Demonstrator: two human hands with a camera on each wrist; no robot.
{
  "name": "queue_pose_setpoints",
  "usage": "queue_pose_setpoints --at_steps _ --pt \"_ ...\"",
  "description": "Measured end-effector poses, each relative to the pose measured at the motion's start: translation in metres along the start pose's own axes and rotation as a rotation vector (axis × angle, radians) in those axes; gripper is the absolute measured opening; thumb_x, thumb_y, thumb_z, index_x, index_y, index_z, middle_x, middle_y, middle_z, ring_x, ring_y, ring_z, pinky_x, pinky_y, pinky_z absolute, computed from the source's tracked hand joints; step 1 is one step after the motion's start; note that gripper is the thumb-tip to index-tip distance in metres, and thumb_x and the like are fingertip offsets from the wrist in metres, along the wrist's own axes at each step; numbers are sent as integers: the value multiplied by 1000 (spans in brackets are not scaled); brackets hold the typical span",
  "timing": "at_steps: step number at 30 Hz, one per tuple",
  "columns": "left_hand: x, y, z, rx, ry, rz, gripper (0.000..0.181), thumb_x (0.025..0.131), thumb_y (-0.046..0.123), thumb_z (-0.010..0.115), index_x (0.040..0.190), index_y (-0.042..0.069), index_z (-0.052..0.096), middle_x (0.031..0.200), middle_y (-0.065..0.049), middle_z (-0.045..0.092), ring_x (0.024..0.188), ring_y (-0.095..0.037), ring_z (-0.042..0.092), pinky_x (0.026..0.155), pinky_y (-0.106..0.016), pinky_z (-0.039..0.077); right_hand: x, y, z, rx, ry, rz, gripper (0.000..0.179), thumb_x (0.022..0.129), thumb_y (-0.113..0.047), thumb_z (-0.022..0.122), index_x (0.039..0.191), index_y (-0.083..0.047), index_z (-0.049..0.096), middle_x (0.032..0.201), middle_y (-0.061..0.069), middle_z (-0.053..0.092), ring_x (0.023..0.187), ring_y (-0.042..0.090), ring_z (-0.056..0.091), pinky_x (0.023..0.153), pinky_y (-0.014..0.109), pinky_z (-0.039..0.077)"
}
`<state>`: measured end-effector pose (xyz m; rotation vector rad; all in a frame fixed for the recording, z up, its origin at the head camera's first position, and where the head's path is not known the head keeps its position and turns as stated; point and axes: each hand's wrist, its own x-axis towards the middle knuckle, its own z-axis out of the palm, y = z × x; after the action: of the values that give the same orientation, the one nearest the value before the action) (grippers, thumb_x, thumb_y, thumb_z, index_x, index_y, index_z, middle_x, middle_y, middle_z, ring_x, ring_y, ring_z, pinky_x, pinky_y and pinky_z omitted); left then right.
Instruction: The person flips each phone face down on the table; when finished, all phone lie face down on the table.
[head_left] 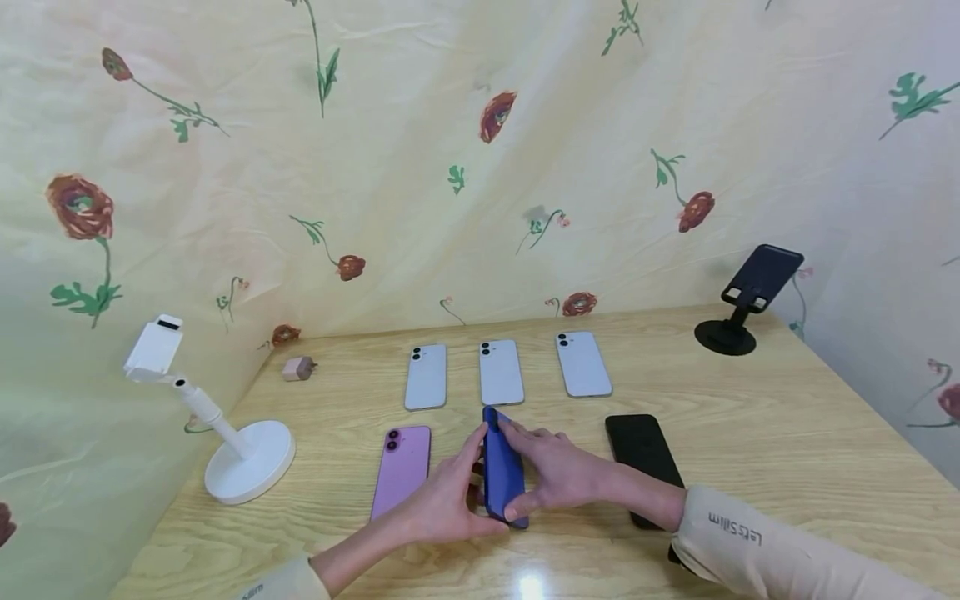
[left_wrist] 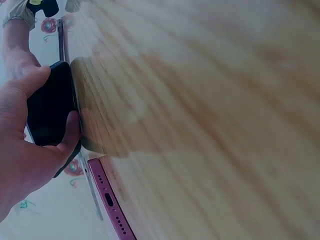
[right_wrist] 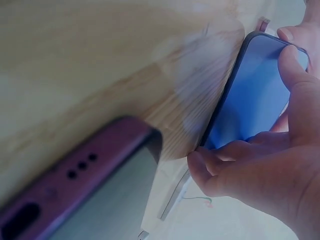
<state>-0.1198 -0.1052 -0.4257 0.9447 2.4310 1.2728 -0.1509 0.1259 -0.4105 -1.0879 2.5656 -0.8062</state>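
Note:
Both hands hold a blue phone (head_left: pixel 503 471) at the front middle of the table, tilted up on a long edge. Its blue back faces right in the head view, and its dark screen (left_wrist: pixel 50 107) faces the left wrist camera. My left hand (head_left: pixel 450 498) grips it from the left, fingers near the top end and thumb near the bottom. Across the blue back reaches my right hand (head_left: pixel 562 471), with fingers at the top end and thumb at the bottom corner. Left of the hands lies a purple phone (head_left: pixel 402 467), back up. A black-faced phone (head_left: pixel 643 454) lies partly under the right forearm.
Three white phones, left (head_left: pixel 426 377), middle (head_left: pixel 501 372) and right (head_left: pixel 583 364), lie in a row farther back. A white phone stand (head_left: pixel 251 462) stands at left, a black stand (head_left: pixel 761 279) at back right. A small plug (head_left: pixel 298 368) sits near the left edge.

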Motion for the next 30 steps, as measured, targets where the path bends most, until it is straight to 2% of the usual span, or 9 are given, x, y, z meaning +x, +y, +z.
queue_pose_setpoints --at_steps 5,16,25,30 --pt "-2 -2 -3 6 -16 17 116 82 18 85 157 -5 0 134 -17 56 85 -5 62 75 -23 54 0 1 0 -16 -14 17 113 81 -57 78 156 4 22 157 31 24 134 52 35 97 71 31" --pt "-5 -3 -7 25 -62 -2 112 85 23 82 156 -8 2 136 -12 57 80 -4 61 73 -23 53 -1 1 2 -56 -29 37 110 80 -58 78 156 1 27 155 36 22 135 52 31 100 71 28" --pt "-5 -2 -6 39 -38 -45 111 82 24 84 157 -5 8 117 -4 58 80 -7 59 72 -23 51 -1 2 2 -61 -38 47 109 80 -59 78 157 0 27 156 35 20 135 51 30 101 71 26" --pt "-5 -3 -6 83 -44 -50 102 83 27 84 157 -1 20 113 0 54 85 -7 57 73 -23 49 0 3 3 -78 -35 52 108 79 -61 77 156 -1 30 156 34 21 134 48 32 101 71 27"
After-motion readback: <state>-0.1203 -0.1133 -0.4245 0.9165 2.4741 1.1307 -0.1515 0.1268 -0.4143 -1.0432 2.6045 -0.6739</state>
